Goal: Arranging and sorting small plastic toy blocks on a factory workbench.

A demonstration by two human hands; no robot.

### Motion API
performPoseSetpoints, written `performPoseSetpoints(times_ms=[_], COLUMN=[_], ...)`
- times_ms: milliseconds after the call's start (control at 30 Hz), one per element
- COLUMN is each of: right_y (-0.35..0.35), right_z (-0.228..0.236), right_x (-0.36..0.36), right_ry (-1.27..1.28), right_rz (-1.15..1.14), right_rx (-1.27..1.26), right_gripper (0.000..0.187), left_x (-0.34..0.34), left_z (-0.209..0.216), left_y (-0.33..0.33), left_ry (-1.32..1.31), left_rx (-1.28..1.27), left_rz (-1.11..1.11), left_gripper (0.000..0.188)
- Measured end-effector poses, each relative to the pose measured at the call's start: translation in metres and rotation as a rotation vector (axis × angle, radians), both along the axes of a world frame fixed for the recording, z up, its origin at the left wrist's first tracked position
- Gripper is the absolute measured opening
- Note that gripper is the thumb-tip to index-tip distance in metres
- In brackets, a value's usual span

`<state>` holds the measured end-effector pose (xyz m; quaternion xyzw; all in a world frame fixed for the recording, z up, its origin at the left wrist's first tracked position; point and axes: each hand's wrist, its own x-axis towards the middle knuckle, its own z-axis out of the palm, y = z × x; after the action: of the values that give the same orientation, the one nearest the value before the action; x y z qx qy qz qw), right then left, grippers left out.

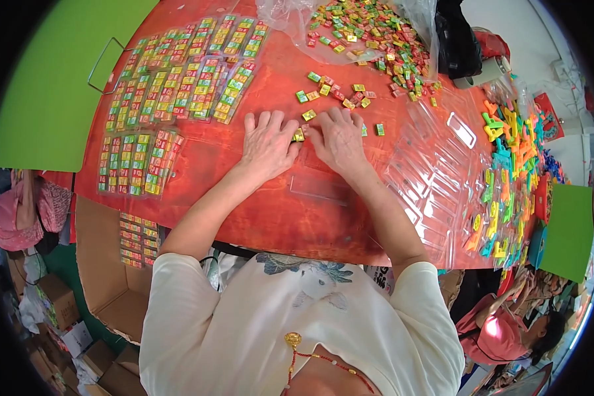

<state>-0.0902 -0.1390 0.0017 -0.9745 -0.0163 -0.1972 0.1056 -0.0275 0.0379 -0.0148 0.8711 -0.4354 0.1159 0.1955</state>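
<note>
My left hand (267, 145) rests low over the red table, its thumb and forefinger closed about a small yellow box (298, 134). Close beside it, my right hand (340, 142) is bent down to the tabletop with curled fingers; what lies under them is hidden. Another little yellow box (309, 115) sits just beyond, between the two hands. Right of my right hand stands a green box (379, 129). A loose group of red, yellow and green boxes (336, 91) is spread farther off. Nearer to me lies a clear plastic tray (320, 190).
Filled clear trays (178, 86) lie in rows at the left. A big heap of small boxes (383, 39) spills from a plastic bag at the back. Stacked clear trays (429, 178) and bright plastic toy pieces (515, 145) cover the right. A cardboard carton (105, 264) stands below left; people sit on both sides.
</note>
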Motion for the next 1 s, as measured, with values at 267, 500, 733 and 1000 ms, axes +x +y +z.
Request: performPoseSetpoints(times_ms=[267, 500, 733, 1000], right_y=[-0.027, -0.020, -0.032, -0.036], right_z=[-0.003, 0.006, 0.011, -0.004], right_x=[0.018, -0.012, -0.036, -0.013], right_ry=[-0.019, 0.059, 0.066, 0.000], right_rz=[0.035, 0.073, 0.061, 0.084], right_rx=[-0.150, 0.119, -0.040, -0.065], right_gripper=[0.015, 0.020, 0.021, 0.024], left_x=[0.001, 0.003, 0.002, 0.002], left_z=[0.000, -0.004, -0.003, 0.002], left_y=[-0.018, -0.019, -0.026, -0.024], left_ry=[-0.015, -0.037, -0.045, 0.003], left_rx=[0.020, -0.033, -0.064, 0.035], left_rz=[0.017, 0.015, 0.013, -0.039], left_gripper=[0.031, 0.025, 0.027, 0.039])
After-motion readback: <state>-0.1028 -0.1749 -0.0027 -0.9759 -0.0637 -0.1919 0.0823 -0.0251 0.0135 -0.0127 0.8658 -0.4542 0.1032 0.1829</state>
